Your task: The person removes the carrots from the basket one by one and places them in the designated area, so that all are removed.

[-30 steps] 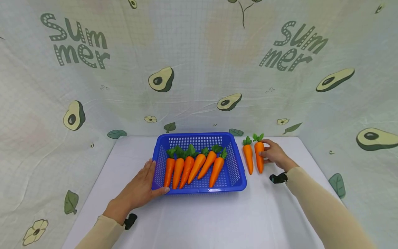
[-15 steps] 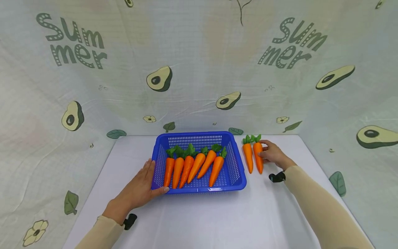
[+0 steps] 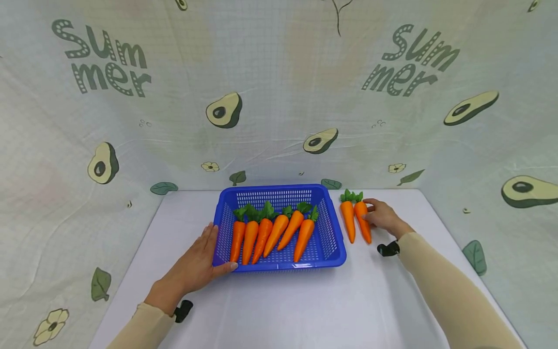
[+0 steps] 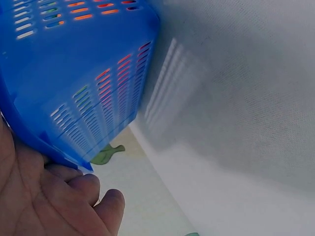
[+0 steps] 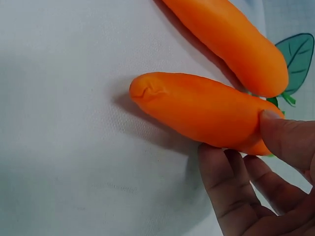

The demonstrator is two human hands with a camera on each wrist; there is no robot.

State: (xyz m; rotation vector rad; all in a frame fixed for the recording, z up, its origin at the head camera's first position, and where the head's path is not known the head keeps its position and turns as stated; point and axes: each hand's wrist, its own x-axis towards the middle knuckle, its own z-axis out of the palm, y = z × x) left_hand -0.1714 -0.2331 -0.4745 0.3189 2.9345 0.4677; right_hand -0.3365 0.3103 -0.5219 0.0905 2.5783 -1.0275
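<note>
In the head view my left hand [image 3: 193, 261] rests along the left side of a blue plastic basket [image 3: 287, 267], fingers straight and thumb on the front rim. Several orange carrots [image 3: 263, 237] with green tops lie side by side inside the basket. To the right of it, my right hand [image 3: 383, 216] pinches a carrot [image 5: 197, 105] between thumb and fingers near its leafy end. The carrot lies low over the white cloth, its tip pointing toward me. A second loose carrot [image 3: 348, 220] lies just left of it, their green tops overlapping.
A white cloth covers the table [image 3: 305, 310]. Behind and at the sides hangs a pale curtain [image 3: 270, 97] printed with avocados, leaves and the word "summer". The basket's slotted side wall [image 4: 93, 93] shows close up in the left wrist view.
The held carrot has shifted left toward the other loose carrot, and its tip has swung slightly right. My right hand moved a little with it. The left hand and basket stayed put.
</note>
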